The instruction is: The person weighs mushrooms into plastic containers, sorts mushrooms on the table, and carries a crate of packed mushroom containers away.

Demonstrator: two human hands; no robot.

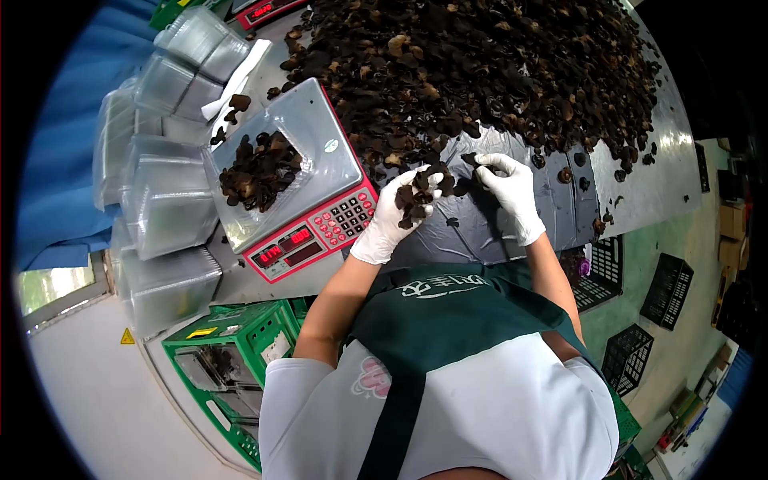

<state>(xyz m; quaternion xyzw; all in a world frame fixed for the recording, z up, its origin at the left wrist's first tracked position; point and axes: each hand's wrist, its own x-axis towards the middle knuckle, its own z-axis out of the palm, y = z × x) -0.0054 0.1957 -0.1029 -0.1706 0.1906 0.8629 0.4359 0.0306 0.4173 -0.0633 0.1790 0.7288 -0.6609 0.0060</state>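
Note:
My left hand [387, 224], in a white glove, is closed around a clump of dark wood ear mushrooms [413, 202]. To its right, my gloved right hand [512, 192] pinches a small dark wood ear piece [470, 159] between thumb and fingers. Both hands are over a grey plastic-covered part of the table [488, 232]. Just beyond them spreads a large heap of wood ear mushrooms [480, 72]. On the left, a red digital scale [342, 152] with a lit display bears a clear plastic tray [292, 198] holding a pile of wood ear mushrooms [258, 172].
Stacks of clear plastic trays [168, 196] stand left of the scale. A green crate [280, 328] holding filled clear boxes is below the table's left side. Black crates [668, 290] sit on the floor at right. Part of a second scale [264, 11] shows at top left.

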